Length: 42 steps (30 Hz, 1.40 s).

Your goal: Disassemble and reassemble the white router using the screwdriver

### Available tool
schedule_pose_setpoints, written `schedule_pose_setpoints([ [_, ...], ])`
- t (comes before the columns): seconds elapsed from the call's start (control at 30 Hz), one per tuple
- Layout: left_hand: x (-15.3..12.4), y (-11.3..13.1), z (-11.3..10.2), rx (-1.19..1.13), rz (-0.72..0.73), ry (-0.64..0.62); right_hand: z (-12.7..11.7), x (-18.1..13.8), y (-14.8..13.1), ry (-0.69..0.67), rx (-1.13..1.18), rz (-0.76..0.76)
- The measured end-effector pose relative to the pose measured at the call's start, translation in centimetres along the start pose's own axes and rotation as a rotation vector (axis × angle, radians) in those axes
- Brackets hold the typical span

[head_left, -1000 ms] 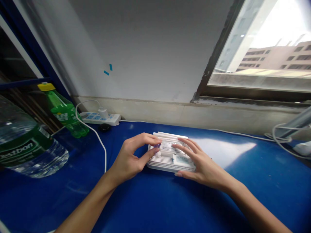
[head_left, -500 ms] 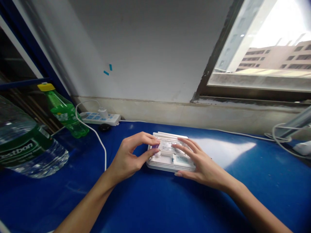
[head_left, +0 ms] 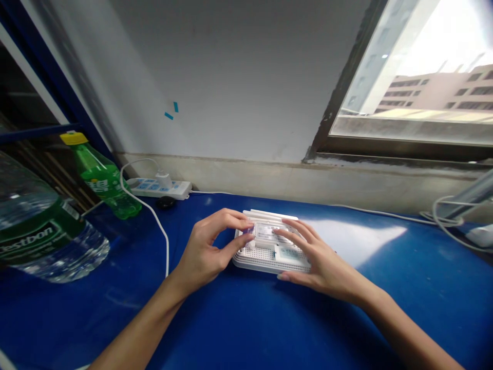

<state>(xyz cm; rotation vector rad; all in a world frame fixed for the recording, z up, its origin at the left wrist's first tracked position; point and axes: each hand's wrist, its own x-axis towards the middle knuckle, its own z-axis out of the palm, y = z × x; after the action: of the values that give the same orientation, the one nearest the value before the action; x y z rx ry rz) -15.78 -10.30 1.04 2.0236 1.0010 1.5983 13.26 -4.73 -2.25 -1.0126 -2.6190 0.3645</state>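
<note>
A white router [head_left: 265, 264] with a vented, perforated underside lies label up on the blue table, long antenna-like bars folded along its back edge. Over its left end, the thumb and fingers of my left hand [head_left: 206, 249] are pinched together. Something small with a purplish tint shows at those fingertips, too small to name. My right hand [head_left: 319, 259] spans the right end of the router, its thumb at the front edge and its fingers spread over the label and toward the back. A printed label [head_left: 265, 232] shows between the hands.
To the left stand a large water bottle [head_left: 42, 231] and a green soda bottle [head_left: 102, 177]. Behind them is a power strip [head_left: 179, 190] with a plugged-in charger [head_left: 164, 180], and a white cable [head_left: 157, 221] curves forward. A small black disc [head_left: 166, 202] lies nearby. Wall and window bound the back.
</note>
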Motion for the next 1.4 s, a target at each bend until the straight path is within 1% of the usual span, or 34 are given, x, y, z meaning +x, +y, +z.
schedule_pose_setpoints([
  [0.07, 0.05, -0.07, -0.02, 0.013, 0.016, 0.036, -0.01, 0.00, 0.00, 0.003, 0.000, -0.008],
  [0.1, 0.06, -0.04, -0.09, 0.016, 0.018, 0.035, -0.01, 0.00, 0.01, 0.003, -0.003, -0.010],
  [0.23, -0.06, 0.18, -0.35, -0.040, -0.016, -0.058, 0.06, -0.01, 0.11, -0.002, -0.011, 0.002],
  [0.3, -0.14, 0.17, -0.27, -0.058, -0.025, -0.084, 0.10, -0.03, 0.12, -0.003, -0.007, 0.006],
  [0.37, -0.14, 0.05, -0.11, -0.051, -0.013, -0.066, 0.11, -0.01, 0.10, -0.004, -0.007, 0.005],
  [0.47, -0.01, -0.11, 0.04, -0.017, 0.012, 0.005, 0.08, 0.05, 0.05, -0.008, -0.015, 0.003],
  [0.53, 0.06, -0.07, -0.01, 0.012, 0.020, 0.025, 0.06, 0.08, 0.03, -0.006, -0.016, 0.002],
  [0.6, 0.03, 0.09, -0.11, 0.017, 0.017, 0.000, 0.06, 0.07, 0.03, -0.003, -0.012, 0.005],
  [0.7, -0.14, 0.32, -0.13, -0.047, -0.019, -0.049, 0.11, 0.00, 0.09, -0.002, -0.002, 0.015],
  [0.8, -0.19, 0.31, -0.02, -0.063, -0.032, -0.034, 0.20, -0.06, 0.19, 0.000, 0.000, 0.017],
  [1.03, 0.33, 0.15, -0.46, 0.045, 0.035, 0.017, 0.15, 0.01, 0.17, -0.012, -0.017, 0.020],
  [1.1, 0.25, 0.26, -0.63, 0.052, 0.032, 0.003, 0.12, 0.00, 0.12, -0.016, -0.018, 0.021],
  [1.23, -0.09, 0.39, -0.51, 0.006, -0.014, -0.075, 0.09, -0.05, 0.06, -0.016, -0.014, 0.026],
  [1.3, -0.12, 0.35, -0.33, -0.002, -0.011, -0.073, 0.06, -0.04, 0.03, -0.014, -0.013, 0.027],
  [1.4, 0.08, 0.26, -0.24, 0.023, 0.024, -0.028, -0.03, 0.03, -0.08, -0.012, -0.012, 0.019],
])
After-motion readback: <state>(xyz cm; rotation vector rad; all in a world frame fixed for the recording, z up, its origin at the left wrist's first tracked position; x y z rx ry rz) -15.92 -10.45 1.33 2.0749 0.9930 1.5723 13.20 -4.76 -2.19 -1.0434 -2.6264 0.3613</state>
